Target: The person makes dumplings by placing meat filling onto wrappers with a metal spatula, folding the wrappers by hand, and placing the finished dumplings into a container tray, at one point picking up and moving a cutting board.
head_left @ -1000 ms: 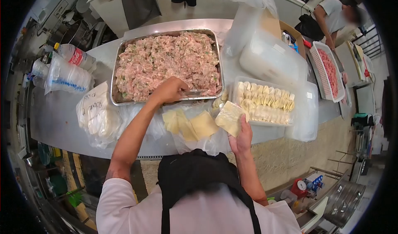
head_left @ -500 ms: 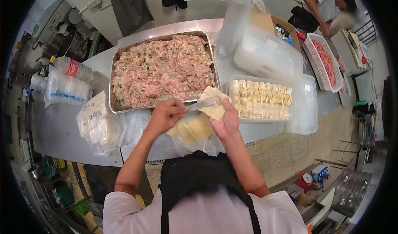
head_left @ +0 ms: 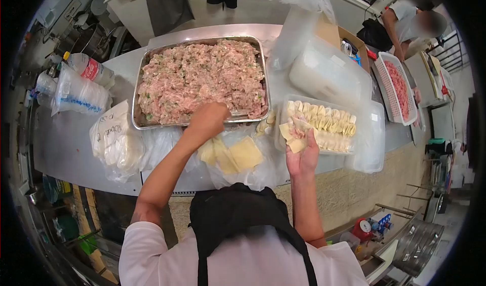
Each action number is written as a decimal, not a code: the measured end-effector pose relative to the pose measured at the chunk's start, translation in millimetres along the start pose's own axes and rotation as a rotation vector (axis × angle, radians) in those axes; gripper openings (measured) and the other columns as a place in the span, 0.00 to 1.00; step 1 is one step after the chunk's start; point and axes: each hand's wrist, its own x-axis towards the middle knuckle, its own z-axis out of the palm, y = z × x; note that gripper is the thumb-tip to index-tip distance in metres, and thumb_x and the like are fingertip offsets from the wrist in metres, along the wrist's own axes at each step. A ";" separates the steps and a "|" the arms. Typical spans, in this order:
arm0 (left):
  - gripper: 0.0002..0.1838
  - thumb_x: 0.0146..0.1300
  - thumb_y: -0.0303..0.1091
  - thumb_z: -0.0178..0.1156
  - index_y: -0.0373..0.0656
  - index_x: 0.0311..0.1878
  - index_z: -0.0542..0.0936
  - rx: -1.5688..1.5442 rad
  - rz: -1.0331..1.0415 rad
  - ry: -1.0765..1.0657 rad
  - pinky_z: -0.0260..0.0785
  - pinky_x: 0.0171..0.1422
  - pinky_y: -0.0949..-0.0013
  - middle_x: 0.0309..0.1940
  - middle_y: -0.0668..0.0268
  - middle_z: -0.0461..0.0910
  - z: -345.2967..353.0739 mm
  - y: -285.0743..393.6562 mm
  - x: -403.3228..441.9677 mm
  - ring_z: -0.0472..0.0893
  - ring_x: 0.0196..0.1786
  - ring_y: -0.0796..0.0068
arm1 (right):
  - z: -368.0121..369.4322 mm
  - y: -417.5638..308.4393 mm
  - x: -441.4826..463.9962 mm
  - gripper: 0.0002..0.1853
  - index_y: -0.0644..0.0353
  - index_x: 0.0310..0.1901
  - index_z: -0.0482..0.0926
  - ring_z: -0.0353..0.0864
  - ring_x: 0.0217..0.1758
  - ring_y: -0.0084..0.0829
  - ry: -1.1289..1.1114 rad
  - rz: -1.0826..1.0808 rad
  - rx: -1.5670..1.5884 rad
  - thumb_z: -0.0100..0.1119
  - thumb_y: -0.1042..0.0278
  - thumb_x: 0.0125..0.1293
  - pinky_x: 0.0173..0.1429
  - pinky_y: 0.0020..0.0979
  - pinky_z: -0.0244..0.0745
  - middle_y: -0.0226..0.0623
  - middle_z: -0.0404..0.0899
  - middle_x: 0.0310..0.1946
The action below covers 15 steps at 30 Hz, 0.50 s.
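Note:
My left hand is closed at the near edge of a metal tray heaped with minced meat filling flecked with green. It grips the flat spatula, now mostly hidden by my fingers. To the right, my right hand holds a square dough wrapper with a dab of filling on it. That hand is at the near-left side of a clear plastic container, where folded dumplings stand in rows. Yellow wrappers lie on plastic in front of my apron.
A marked plastic bag, a bottle and stacked cups stand left. Translucent lids lie behind the dumplings. Farther right, a white basket holds meat, with another person beyond it.
My left hand has moved from the wrapper to the filling tray's near edge. My right hand has carried the filled wrapper rightward to the dumpling container. The view has shifted slightly.

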 end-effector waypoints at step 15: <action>0.14 0.63 0.22 0.61 0.32 0.51 0.85 -1.051 -0.460 -0.337 0.54 0.15 0.79 0.22 0.67 0.81 -17.2 -33.3 -2.9 0.69 0.15 0.86 | -11.2 25.7 -12.6 0.26 0.69 0.70 0.64 0.71 0.70 0.42 -0.092 0.062 -0.032 0.42 0.59 0.79 0.75 0.44 0.64 0.47 0.72 0.66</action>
